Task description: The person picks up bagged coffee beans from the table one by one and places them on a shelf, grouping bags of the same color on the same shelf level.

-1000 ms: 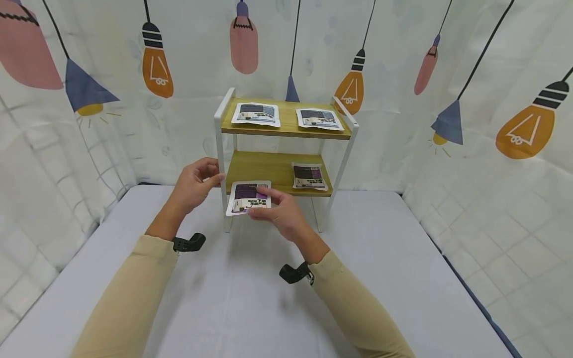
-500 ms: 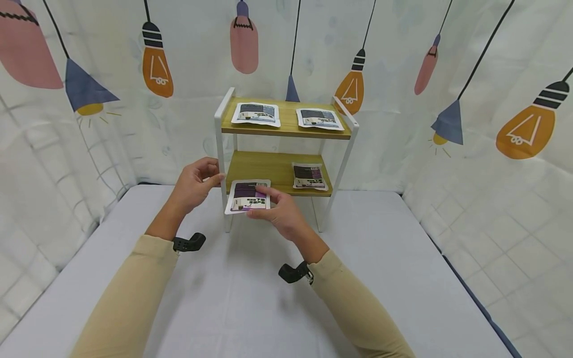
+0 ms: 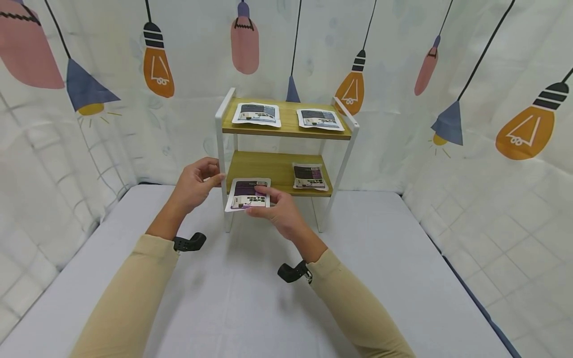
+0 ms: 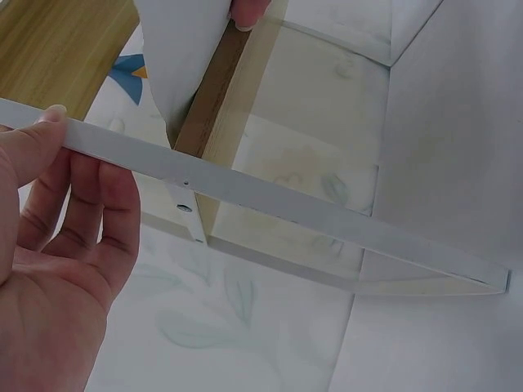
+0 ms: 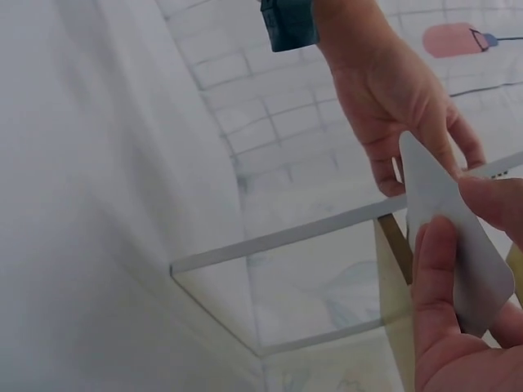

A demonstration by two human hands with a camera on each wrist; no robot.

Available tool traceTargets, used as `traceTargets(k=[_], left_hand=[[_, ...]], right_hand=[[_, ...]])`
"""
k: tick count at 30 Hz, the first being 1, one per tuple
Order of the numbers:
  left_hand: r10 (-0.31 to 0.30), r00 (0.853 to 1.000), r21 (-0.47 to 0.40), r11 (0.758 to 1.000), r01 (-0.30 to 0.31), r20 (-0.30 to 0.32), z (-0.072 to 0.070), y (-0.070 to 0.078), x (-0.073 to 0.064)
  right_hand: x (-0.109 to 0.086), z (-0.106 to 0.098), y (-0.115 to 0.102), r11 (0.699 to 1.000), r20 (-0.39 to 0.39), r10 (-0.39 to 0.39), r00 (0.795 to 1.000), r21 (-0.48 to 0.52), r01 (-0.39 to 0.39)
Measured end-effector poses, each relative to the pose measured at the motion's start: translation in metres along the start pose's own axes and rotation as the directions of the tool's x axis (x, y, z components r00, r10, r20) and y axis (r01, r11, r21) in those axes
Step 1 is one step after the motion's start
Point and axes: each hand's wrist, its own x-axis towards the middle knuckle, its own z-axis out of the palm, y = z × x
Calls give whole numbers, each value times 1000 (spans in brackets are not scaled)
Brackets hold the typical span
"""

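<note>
My left hand (image 3: 190,186) holds the left front post (image 4: 270,192) of a small two-tier shelf (image 3: 264,161) with wooden boards and a white frame. In the left wrist view its thumb lies on one side of the post, with the fingers curled at the other. My right hand (image 3: 282,214) pinches a flat white-edged pouch (image 3: 247,190) with a purple and black label by its right side. The pouch overlaps the lower board's front left edge, tilted towards the camera. In the right wrist view its plain pale back (image 5: 474,253) shows between thumb and fingers.
Another purple-labelled pouch (image 3: 310,177) lies on the lower board's right side. On the top board are two blue-labelled pouches, one left (image 3: 256,114) and one right (image 3: 320,119). A white cloth covers the table (image 3: 250,298); a lamp-print curtain (image 3: 403,149) hangs behind.
The right hand has raised the pouch's near edge slightly and brought it a little closer over the lower board. The left hand stays on the post.
</note>
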Motion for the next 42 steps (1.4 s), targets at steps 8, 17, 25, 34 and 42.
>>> traceTargets(k=[8, 17, 25, 34, 42], left_hand=[[-6, 1000, -2, 1000, 6, 2, 1, 1, -1], [4, 1000, -1, 1000, -4, 2, 1, 0, 0], [-7, 1000, -29, 1000, 7, 3, 1, 1, -1], [-12, 1000, -30, 999, 12, 1, 0, 1, -2], [-24, 1000, -15, 1000, 24, -2, 0, 1, -1]], right_hand=[[1, 0, 1, 1000, -15, -14, 1000, -5, 14], [7, 0, 5, 999, -33, -42, 999, -11, 42], [7, 1, 5, 999, -35, -46, 998, -4, 45], [10, 1, 4, 998, -22, -60, 998, 17, 60], [12, 0, 5, 996, -22, -85, 996, 39, 86]])
